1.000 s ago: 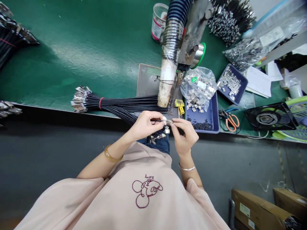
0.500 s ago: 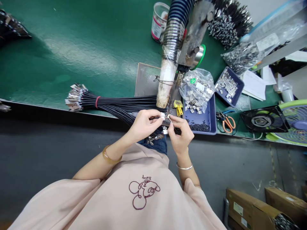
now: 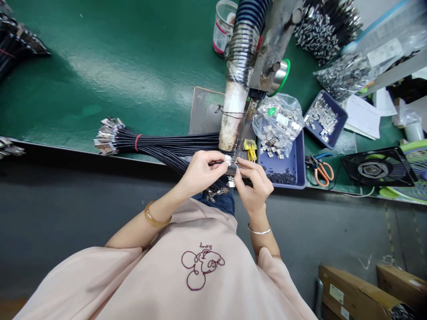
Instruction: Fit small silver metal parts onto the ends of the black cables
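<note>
My left hand (image 3: 203,171) pinches the end of a black cable at the green table's front edge. Touching it fingertip to fingertip, my right hand (image 3: 253,186) pinches a small metal shell (image 3: 235,164) against that cable end. A bundle of black cables (image 3: 160,146) with metal connectors and a red band lies across the table to the left, its near ends hanging into my lap. A blue tray (image 3: 286,165) with small black parts and a clear bag of metal shells (image 3: 276,126) sits just right of my hands.
A ribbed fume hose and a metal arm (image 3: 248,53) hang over a grey work plate (image 3: 205,111). Orange-handled scissors (image 3: 320,171), a second blue tray of shells (image 3: 325,118), a black fan (image 3: 376,169) and a can (image 3: 224,26) stand nearby. Cardboard boxes (image 3: 353,293) sit on the floor at right.
My hands have stayed together at the table's edge, fingers shifting slightly on the cable end and shell. The view has swayed a little.
</note>
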Motion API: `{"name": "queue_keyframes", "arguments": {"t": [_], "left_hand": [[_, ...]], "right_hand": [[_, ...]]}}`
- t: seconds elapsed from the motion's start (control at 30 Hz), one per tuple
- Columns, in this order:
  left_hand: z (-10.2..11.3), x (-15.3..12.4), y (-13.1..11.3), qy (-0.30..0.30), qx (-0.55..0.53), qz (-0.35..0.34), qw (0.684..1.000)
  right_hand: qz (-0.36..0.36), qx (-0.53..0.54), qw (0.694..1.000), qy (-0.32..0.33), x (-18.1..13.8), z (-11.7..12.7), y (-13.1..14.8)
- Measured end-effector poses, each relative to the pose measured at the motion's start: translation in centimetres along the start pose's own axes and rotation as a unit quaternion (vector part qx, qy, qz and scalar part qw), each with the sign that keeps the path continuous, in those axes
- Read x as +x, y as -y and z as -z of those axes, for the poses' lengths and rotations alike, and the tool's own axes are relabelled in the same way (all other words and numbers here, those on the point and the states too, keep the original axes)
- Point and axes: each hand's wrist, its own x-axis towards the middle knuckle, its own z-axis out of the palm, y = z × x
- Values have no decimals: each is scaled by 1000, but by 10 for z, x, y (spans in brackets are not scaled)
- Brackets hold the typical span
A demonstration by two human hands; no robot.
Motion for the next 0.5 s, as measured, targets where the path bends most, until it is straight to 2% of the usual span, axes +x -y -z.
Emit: {"name": "queue_keyframes", "arguments": {"t": [0.33, 0.4, 0.5], "left_hand": [[0, -2, 1, 20, 22, 3, 1000], [1, -3, 0, 24, 30, -1, 999], [1, -4, -1, 28, 44, -11, 999]], "right_hand": [[8, -4, 1000, 2, -3, 3, 0], [-27, 2, 1000, -9, -3, 3, 2], [-156, 77, 985, 14, -1, 3, 6]]}}
